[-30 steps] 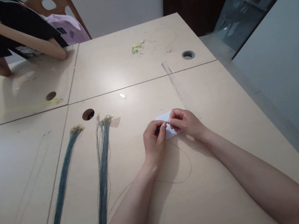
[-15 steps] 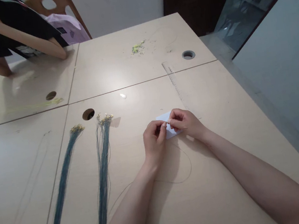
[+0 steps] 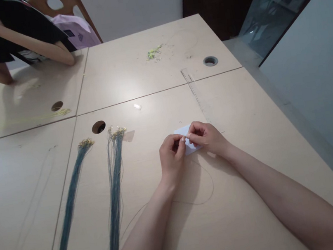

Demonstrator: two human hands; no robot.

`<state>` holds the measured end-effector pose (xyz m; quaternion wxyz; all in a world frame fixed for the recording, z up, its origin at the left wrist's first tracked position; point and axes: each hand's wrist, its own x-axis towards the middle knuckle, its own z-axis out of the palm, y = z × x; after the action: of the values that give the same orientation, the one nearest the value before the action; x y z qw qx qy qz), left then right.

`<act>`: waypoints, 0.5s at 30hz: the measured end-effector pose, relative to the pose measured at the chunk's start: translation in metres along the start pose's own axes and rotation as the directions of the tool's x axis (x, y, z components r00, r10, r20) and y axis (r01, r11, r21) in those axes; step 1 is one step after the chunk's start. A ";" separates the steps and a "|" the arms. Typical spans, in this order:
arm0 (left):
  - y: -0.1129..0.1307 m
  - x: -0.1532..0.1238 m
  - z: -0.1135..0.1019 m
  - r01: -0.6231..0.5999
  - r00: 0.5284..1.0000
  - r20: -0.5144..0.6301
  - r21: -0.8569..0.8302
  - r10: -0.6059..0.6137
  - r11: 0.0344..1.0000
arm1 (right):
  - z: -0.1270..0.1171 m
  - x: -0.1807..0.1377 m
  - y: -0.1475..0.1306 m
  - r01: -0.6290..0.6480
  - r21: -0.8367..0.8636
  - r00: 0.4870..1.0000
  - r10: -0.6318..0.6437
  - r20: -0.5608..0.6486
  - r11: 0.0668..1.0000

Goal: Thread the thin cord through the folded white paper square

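Thread (image 3: 213, 182) partly hidden by left forearm (image 3: 153, 223), upper end indistinct.

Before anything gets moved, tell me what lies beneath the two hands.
A small white sheet shows on the table, beneath and between the left hand and the right hand. Parts of it are covered, so whatever lies there cannot be seen.

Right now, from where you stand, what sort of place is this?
Probably a small craft workroom, though I can't be certain: bundles of blue-green cords with gold-coloured ends and a clear ruler lie on a pale table, with yellow-green scraps scattered toward its far side.
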<state>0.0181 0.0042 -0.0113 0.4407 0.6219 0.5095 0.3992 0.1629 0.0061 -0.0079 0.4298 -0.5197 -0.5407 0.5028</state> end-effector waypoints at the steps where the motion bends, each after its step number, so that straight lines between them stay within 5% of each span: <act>1: 0.000 0.000 0.000 0.002 1.000 0.000 -0.009 -0.002 1.000 | 0.000 0.000 0.000 0.001 0.002 1.000 -0.001 0.001 1.000; 15: 0.002 0.000 -0.001 0.016 1.000 0.023 -0.020 -0.015 1.000 | 0.000 -0.002 -0.004 -0.028 0.026 1.000 0.028 -0.002 0.999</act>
<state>0.0174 0.0043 -0.0094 0.4558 0.6181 0.5052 0.3937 0.1628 0.0042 -0.0040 0.4300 -0.5223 -0.5262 0.5152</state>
